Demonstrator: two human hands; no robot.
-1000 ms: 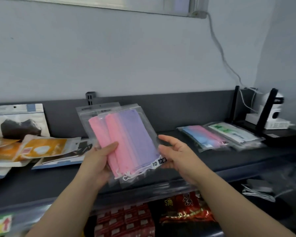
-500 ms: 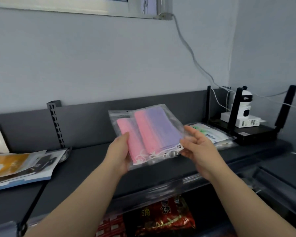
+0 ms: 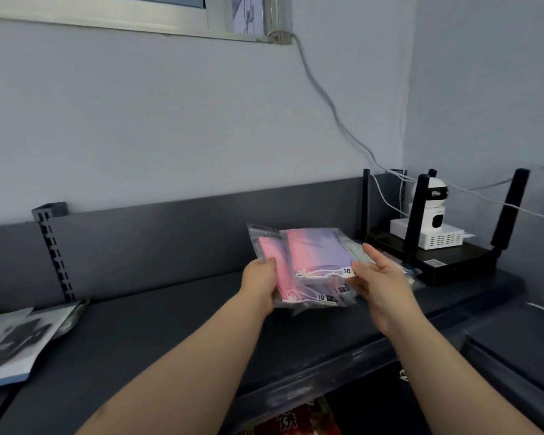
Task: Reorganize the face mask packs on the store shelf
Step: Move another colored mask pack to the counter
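Two clear packs of pink and purple face masks are stacked one on the other, held low over the right part of the dark shelf. My left hand grips their left edge with the thumb on top. Against the right edge rests my right hand, fingers stretched out over the packs' lower corner. Under my right hand, more mask packs lie on the shelf, mostly hidden.
A black router with upright antennas and a white camera stand at the shelf's right end, with cables up the wall. Other packs lie at the left. A slotted upright stands on the back panel. Red snack bags sit below.
Both hands have carried the pink and purple packs rightwards and lowered them toward the shelf beside the router. The view has swung right; the left packs have nearly left the frame.
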